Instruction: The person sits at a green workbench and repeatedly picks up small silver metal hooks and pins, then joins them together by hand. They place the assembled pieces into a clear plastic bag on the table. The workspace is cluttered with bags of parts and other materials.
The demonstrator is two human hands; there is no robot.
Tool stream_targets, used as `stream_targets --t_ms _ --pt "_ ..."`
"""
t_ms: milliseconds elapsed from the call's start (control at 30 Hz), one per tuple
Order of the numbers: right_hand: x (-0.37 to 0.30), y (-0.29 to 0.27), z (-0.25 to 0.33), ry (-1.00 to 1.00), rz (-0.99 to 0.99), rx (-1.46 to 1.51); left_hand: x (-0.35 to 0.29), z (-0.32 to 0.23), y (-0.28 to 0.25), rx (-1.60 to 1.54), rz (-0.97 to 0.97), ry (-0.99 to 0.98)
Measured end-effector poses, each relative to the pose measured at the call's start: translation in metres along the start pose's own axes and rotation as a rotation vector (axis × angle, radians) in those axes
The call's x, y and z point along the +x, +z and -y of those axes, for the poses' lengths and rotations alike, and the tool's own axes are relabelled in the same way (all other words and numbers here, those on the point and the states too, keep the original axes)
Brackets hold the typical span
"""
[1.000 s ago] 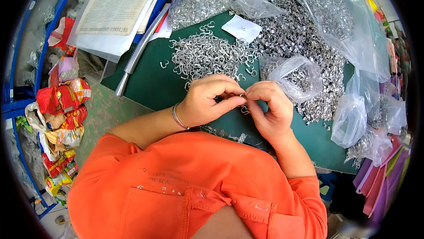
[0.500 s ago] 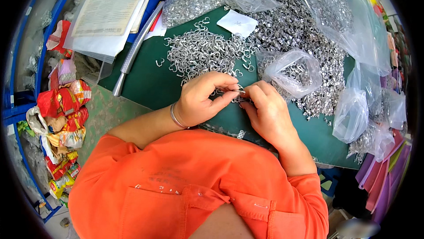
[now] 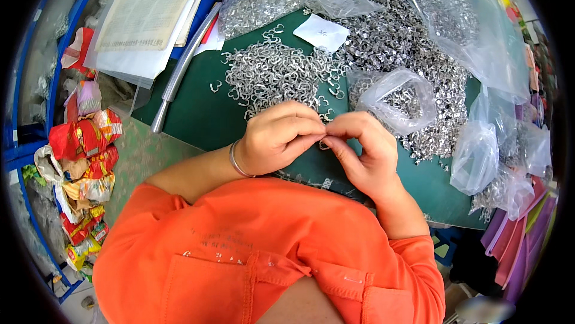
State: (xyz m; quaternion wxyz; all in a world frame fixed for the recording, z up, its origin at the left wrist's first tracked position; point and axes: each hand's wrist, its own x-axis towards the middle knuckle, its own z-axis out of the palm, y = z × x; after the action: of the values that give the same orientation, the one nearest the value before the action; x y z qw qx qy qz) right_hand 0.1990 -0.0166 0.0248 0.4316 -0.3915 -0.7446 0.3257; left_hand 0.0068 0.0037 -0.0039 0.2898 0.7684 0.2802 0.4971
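My left hand (image 3: 286, 135) and my right hand (image 3: 363, 147) meet fingertip to fingertip above the green tabletop (image 3: 209, 114). Both are closed in a pinch, thumbs against forefingers. A small curved metal piece (image 3: 323, 144) peeks out just under the joined fingertips; the rest of it is hidden. Right behind my left hand lies a loose heap of curved silver metal hooks (image 3: 272, 75). Beyond my right hand, a clear plastic bag (image 3: 398, 99) with its mouth open holds more small metal pieces.
A wide heap of small shiny metal parts (image 3: 383, 30) covers the back right, partly under a large plastic bag (image 3: 479, 54). A paper slip (image 3: 321, 32) lies between the heaps. At left are a grey-handled tool (image 3: 179, 78), printed sheets (image 3: 144, 18) and a blue rack (image 3: 54, 84) with colourful wrappers.
My fingertips have come together, the right hand shifting slightly left and turning. The thin metal bit that showed between them is now mostly covered.
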Motion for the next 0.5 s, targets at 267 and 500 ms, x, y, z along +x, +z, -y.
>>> stream_targets --t_ms 267,500 --pt "0.017 -0.048 0.005 -0.263 -0.438 -0.746 -0.004 0.001 -0.001 -0.023 0.037 -0.05" --pt "0.001 -0.01 0.012 -0.047 0.128 -0.298 0.001 -0.001 0.008 0.321 0.279 -0.011"
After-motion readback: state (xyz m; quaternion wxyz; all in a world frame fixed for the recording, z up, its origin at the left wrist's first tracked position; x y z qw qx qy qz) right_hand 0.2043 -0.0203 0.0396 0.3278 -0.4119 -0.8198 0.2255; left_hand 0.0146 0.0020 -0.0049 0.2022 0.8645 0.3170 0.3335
